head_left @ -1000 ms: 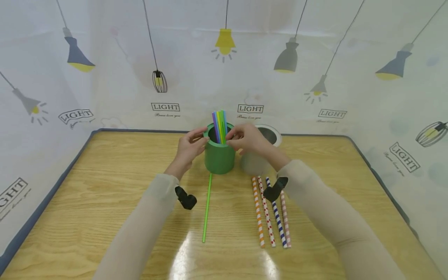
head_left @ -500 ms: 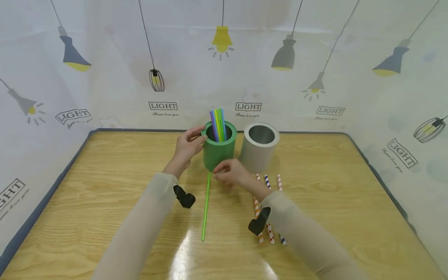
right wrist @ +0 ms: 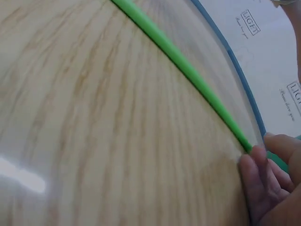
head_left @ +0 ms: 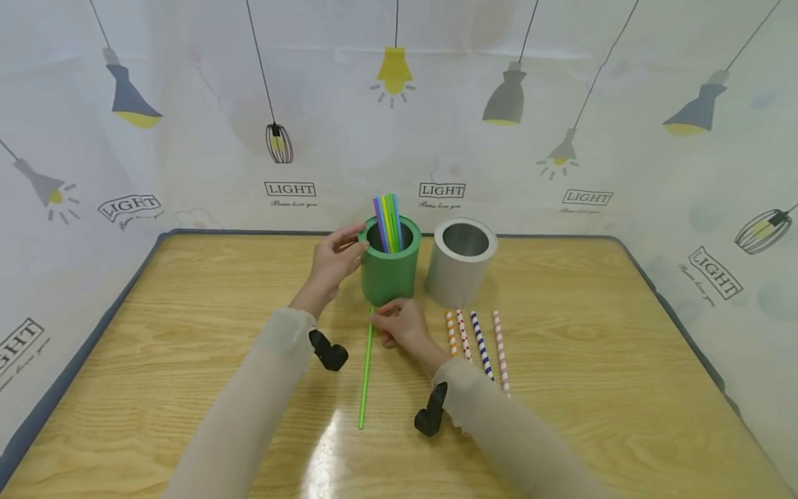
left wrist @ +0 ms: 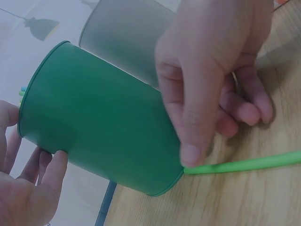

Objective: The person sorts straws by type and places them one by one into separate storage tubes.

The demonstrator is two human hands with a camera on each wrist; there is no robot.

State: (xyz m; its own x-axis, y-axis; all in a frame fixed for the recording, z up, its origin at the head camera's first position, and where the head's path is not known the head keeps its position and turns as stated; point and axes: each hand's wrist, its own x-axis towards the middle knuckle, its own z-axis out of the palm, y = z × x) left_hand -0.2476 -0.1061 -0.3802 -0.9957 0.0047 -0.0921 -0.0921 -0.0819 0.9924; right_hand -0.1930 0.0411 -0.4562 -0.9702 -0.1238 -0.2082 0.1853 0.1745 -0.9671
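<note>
At the back of the table stands a green canister [head_left: 389,277] with several coloured straws [head_left: 388,225] upright in it. My left hand [head_left: 332,267] rests against the canister's left side, fingertips at its rim; the left wrist view shows relaxed fingers touching the green wall. A loose bright green straw [head_left: 366,374] lies on the table, its far end at the canister's base. My right hand [head_left: 405,327] pinches that far end between thumb and fingers, low over the wood. In the right wrist view the straw's end passes behind the fingertips [right wrist: 257,153].
To the right of the green canister is a whitish canister [head_left: 458,277], its dark inside showing. Several patterned paper straws [head_left: 480,339] lie in front of it, partly covered by my right sleeve. A printed cloth [head_left: 349,138] hangs behind the table.
My right hand has come down from the straws in the green canister to the loose green straw on the table and takes its far end. My left hand stays at the canister.
</note>
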